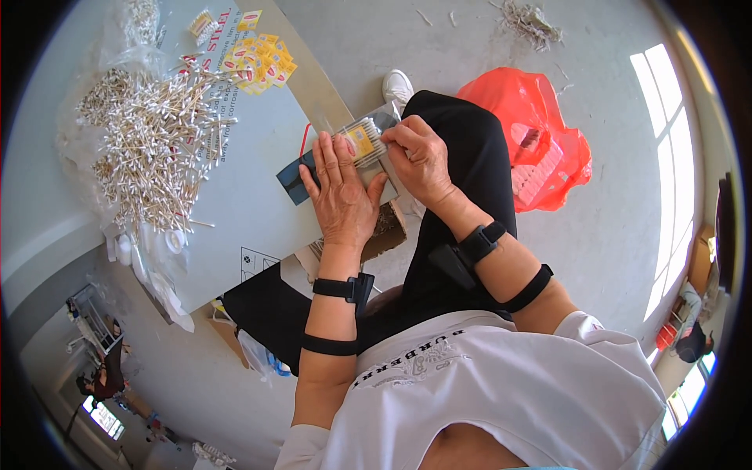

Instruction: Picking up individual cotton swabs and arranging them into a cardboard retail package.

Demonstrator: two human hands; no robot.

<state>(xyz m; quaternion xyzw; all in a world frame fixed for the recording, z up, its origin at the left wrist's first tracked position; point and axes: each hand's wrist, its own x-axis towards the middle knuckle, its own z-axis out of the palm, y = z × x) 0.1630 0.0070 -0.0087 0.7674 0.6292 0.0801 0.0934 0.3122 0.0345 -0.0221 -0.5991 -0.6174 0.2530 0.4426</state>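
Note:
A small clear plastic bag of cotton swabs (373, 139) with a yellow label card (359, 142) lies at the near right corner of the table. My left hand (341, 188) rests flat over its left part, fingers stretched out and pressing down. My right hand (419, 153) is closed in a pinch at the bag's right edge, by the swab tips; its fingertips partly hide what they grip. Under my left hand a dark blue flat piece (294, 183) sticks out, with a thin red strip (305, 139) beside it.
A big heap of loose cotton swabs (157, 149) covers the table's left side, partly on clear plastic. Yellow label cards (262, 63) lie scattered farther back. Below the table corner stands an open cardboard box (385, 235). A red plastic bag (509, 94) with pink packs sits on the floor at right.

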